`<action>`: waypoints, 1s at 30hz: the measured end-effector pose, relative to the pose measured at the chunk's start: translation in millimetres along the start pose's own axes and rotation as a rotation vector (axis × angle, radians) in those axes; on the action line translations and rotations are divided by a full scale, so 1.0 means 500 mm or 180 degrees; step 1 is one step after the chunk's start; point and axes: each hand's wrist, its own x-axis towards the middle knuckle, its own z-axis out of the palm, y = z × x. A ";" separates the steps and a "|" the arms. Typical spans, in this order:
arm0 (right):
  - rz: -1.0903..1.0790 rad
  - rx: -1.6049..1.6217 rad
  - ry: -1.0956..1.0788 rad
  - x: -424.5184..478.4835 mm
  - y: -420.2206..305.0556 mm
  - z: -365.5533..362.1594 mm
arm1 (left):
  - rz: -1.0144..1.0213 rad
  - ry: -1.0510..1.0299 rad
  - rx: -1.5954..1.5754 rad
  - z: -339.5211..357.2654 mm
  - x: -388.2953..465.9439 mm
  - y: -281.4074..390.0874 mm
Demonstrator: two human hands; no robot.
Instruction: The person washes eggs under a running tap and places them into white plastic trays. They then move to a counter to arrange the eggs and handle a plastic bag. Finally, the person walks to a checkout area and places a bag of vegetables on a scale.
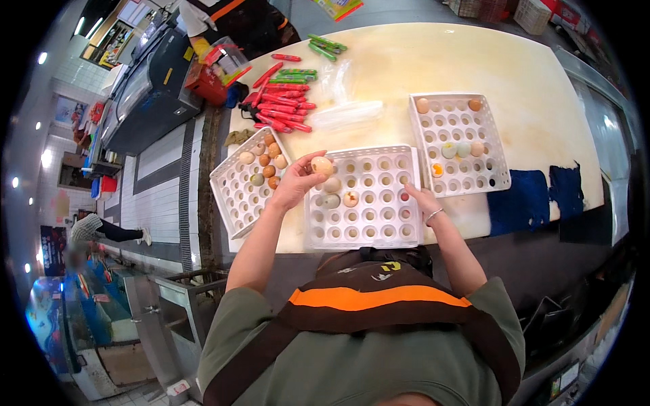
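My left hand (297,183) holds a pale brown egg (322,166) over the left side of the middle white plastic egg tray (365,245). Beneath it, in the tray's cups, sit a cream egg (332,184), a greyish egg (331,201) and a stained egg (351,199). My right hand (425,202) grips this tray's right rim with the thumb over the inside; its other fingers are mostly hidden. Tilted at the left, another tray (231,223) carries several brown and pale eggs (264,160). The right tray (502,175) holds several eggs (464,149) and a broken one showing yolk (437,169).
Red and green wrapped sticks (284,104) lie on the pale tabletop (431,61) beside clear plastic film (350,114). Blue cloths (523,203) lie along the near right edge. Across the table, a person (238,25) stands by a clear tub (228,58).
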 end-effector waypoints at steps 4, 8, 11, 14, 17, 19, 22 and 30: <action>-0.0550 -0.1269 0.0711 0.016 0.029 0.006 | 0.0021 0.0248 -0.0113 -0.057 -0.052 0.038; -0.1270 -0.2846 0.1124 0.001 0.035 0.030 | 0.0191 0.0423 -0.0051 -0.108 -0.089 0.053; -0.1765 -0.3449 0.1113 -0.064 -0.029 0.104 | 0.0173 0.0626 0.0016 -0.150 -0.122 0.053; -0.2089 -0.2201 -0.0096 -0.089 -0.110 0.192 | 0.0226 0.0708 -0.0052 -0.143 -0.156 0.073; -0.1695 -0.1164 -0.1027 -0.081 -0.146 0.331 | 0.0213 0.0646 -0.0050 -0.141 -0.165 0.071; -0.2212 -0.0992 -0.1275 -0.097 -0.166 0.406 | 0.0220 0.0733 0.0156 -0.132 -0.173 0.066; -0.2427 -0.1121 -0.1329 -0.065 -0.148 0.465 | 0.0287 0.0742 0.0358 -0.119 -0.179 0.060; -0.2667 -0.1377 -0.1017 -0.090 -0.147 0.494 | 0.0213 0.0898 0.0614 -0.100 -0.195 0.053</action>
